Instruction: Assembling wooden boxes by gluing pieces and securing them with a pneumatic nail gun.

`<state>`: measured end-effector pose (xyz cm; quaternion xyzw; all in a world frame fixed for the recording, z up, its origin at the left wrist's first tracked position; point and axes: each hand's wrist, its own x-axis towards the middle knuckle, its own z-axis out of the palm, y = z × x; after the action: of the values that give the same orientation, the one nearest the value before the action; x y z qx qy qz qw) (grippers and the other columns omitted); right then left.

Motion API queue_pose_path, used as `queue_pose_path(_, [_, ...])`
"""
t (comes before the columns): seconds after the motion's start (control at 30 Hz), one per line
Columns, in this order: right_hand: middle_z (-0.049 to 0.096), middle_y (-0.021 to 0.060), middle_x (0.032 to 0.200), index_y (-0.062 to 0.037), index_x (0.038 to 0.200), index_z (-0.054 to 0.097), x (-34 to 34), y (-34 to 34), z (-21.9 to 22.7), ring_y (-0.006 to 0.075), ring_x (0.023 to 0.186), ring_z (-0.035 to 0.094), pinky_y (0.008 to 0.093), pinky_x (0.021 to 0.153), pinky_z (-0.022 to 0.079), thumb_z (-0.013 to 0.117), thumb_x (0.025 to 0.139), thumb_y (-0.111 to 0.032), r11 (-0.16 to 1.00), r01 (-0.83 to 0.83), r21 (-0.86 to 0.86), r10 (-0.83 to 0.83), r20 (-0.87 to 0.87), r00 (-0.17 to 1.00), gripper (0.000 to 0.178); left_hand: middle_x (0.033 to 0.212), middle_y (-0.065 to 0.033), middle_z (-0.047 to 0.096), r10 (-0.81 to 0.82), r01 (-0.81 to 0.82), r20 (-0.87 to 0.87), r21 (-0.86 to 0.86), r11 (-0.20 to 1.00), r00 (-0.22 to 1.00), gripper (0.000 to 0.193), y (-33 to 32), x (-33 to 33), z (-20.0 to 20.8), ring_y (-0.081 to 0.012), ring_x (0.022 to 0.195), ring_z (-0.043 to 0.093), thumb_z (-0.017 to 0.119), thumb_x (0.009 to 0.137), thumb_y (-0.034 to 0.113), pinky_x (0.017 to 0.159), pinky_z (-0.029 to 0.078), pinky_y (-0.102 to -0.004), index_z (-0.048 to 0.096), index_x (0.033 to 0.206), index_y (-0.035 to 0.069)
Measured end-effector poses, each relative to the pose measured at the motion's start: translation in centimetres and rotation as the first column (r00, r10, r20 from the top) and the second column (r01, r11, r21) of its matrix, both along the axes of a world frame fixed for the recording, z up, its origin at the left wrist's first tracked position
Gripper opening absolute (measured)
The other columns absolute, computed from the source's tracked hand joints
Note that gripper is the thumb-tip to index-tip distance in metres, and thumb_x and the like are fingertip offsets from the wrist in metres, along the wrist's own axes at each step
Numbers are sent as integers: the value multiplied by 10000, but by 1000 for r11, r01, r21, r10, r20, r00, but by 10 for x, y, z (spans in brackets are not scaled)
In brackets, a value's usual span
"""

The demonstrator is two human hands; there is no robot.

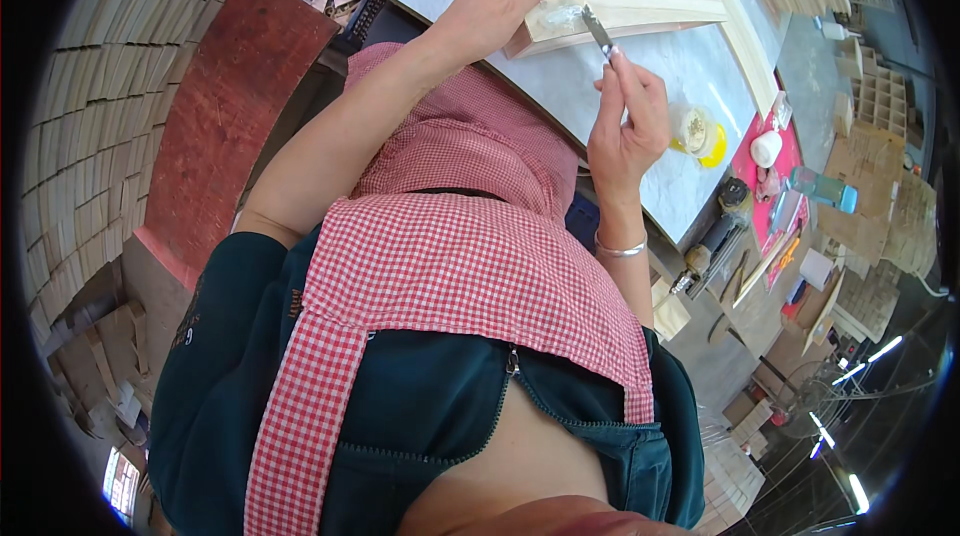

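1. The left hand grips the left end of a pale wooden piece, thumb and fingers closed around its corner.
2. That wooden piece lies on the bluish-white counter, its left end near the counter's edge and its length running to the right.
3. The right hand pinches a small metal spatula between thumb and fingers, the blade pointing at the wood.
4. A pale, glossy smear covers the wood's left end; the blade's tip seems to touch it, though the view is too small to be sure.
5. Just beside the right hand stands a tub with pale contents.
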<state>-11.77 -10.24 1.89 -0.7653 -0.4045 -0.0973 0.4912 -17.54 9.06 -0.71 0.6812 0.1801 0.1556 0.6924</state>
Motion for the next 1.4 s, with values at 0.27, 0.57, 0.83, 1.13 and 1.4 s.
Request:
queue_pose_path(0.27, [682,96,998,-16,1166,742,12,-16,-2,151,777,610,245,680,503,657,910,66,990,-33,-134,43,72,996,282,708,-48,571,6,-7,14,71,997,1000,411,1,2,-6,-147,621,516,462,1081,353,619,451,-273,585,862,27])
queue_pose_path(0.57, [682,92,1008,-27,1162,750,23,-19,21,157,812,612,249,697,499,665,879,92,982,-79,-170,105,149,983,319,742,-46,582,21,-20,-12,86,996,1000,420,1,1,-5,-147,666,522,459,1082,367,663,458,-277,599,885,22])
queue_pose_path(0.83, [686,69,1003,-42,1145,764,52,-3,25,164,780,599,258,664,479,677,856,91,933,-288,-217,299,18,954,330,772,-51,592,6,-5,-15,102,995,1000,425,1,1,-5,-145,689,527,456,1085,370,678,460,-272,611,922,10])
queue_pose_path(1.13, [689,68,1009,-48,1135,769,83,-19,29,165,795,610,252,669,477,674,852,98,955,-211,-210,231,76,970,331,769,-47,591,19,-16,-30,96,995,999,429,1,1,0,-140,686,528,457,1088,377,676,461,-268,610,932,8])
queue_pose_path(1.4, [689,75,1044,-30,1137,763,54,-6,39,161,847,609,245,729,488,661,868,100,920,-323,-220,327,-20,945,316,767,-51,588,4,-3,-26,55,998,1000,425,1,1,-3,-134,666,523,456,1089,377,665,459,-263,610,928,15])
